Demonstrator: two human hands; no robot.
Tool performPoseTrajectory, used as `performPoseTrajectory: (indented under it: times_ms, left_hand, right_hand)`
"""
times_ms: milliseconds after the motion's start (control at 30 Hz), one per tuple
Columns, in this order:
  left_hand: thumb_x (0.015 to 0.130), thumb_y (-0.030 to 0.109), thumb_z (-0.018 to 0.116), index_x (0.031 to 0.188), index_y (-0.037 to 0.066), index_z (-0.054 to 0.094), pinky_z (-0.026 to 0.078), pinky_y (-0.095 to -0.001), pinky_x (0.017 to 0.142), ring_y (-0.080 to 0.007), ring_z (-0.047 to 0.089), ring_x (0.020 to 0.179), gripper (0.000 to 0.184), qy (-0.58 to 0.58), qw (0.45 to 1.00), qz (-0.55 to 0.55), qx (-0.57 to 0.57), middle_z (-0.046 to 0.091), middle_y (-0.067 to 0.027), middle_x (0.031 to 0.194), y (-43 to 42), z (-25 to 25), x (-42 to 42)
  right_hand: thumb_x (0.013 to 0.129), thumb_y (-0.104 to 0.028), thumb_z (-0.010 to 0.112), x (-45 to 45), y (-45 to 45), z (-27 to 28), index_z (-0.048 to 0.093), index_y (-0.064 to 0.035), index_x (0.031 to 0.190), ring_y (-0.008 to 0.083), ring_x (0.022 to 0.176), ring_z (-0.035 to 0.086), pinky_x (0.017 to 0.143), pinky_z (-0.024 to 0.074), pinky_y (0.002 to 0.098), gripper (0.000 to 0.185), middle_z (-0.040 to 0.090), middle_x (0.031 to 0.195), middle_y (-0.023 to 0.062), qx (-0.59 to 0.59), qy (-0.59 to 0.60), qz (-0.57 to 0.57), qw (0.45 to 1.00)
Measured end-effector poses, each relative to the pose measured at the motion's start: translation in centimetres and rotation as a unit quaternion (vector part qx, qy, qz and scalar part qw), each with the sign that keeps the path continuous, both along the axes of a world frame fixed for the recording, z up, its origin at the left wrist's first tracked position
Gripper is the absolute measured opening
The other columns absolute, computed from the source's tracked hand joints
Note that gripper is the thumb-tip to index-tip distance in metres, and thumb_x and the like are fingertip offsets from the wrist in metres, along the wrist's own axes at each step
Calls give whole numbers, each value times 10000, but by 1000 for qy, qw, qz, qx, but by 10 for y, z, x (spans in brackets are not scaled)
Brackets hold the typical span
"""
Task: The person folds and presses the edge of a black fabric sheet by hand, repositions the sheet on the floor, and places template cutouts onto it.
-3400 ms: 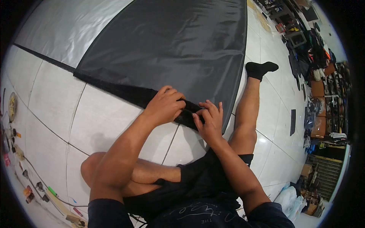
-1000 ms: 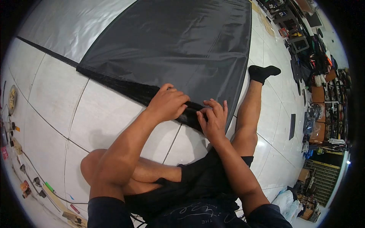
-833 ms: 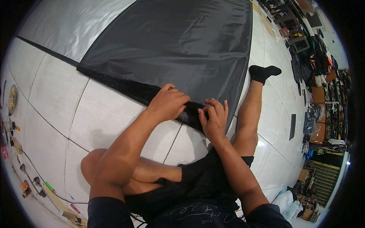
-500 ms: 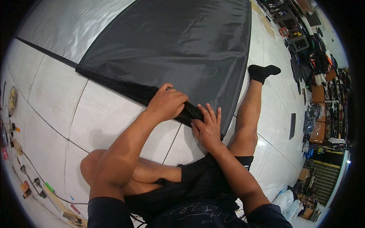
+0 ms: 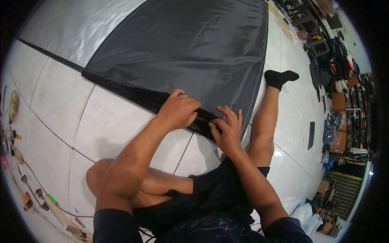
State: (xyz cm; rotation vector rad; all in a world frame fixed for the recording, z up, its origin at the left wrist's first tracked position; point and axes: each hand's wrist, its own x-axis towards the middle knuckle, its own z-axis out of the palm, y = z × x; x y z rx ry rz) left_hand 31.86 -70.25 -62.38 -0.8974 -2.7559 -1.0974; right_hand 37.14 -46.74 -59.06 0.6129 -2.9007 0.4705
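Note:
A large dark grey coated sheet (image 5: 194, 44) lies on the floor, with a black fuzzy strip (image 5: 125, 90) along its near edge. My left hand (image 5: 180, 109) is closed at this strip, fingers curled round its edge; a small dark bit shows between the fingers, too hidden to name. Just to the right, my right hand (image 5: 227, 131) pinches the strip near the sheet's corner with thumb and forefinger. Its other fingers stretch out over the sheet. Between the hands the strip looks folded, with a narrow dark gap along it.
A silvery sheet (image 5: 73, 36) adjoins at the upper left, on white floor tiles (image 5: 117, 117). My outstretched leg (image 5: 264, 117) lies along the right side. Tools and cables (image 5: 40, 194) lie at the left; crowded shelves (image 5: 356, 117) stand at the far right.
My right hand has shifted slightly right and its thumb and forefinger have come together on the strip. The strip between the hands has opened a little. My left hand stays in place.

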Motion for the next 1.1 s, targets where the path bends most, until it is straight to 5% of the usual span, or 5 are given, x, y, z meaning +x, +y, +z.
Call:
performPoseTrajectory:
  times_ms: [200,500,800,1100]
  left_hand:
    - [887,192,718,1039,86,748,375,-473,1118,-271,688,1012,187,-13,1000,-22,8,747,-89,986,-3,3,2]
    - [882,170,713,1034,94,753,367,-467,1128,-258,693,994,174,-9,1000,3,13,750,-79,990,2,-5,0]
    - [875,170,714,1038,96,756,371,-465,1121,-260,691,984,183,-6,1000,8,14,748,-79,967,2,-5,0]
    - [866,214,740,1040,86,760,368,-465,1122,-262,689,1006,217,-25,1000,-5,10,753,-86,985,-2,7,1]
  right_hand:
    - [818,-147,812,-5,-4,-12,668,-88,937,354,1322,552,1162,267,675,196,634,1314,104,-5,64,-1,998]
    - [765,-143,842,21,-14,-12,731,-99,867,404,1429,438,1181,196,713,157,545,1459,142,73,21,24,997]
    - [776,-185,853,8,-9,1,768,-116,842,358,1405,468,1177,176,724,128,610,1391,90,34,-39,-15,999]
    - [859,-124,777,-3,-6,-6,690,-70,996,340,1343,538,1181,231,681,171,630,1327,109,23,55,6,998]
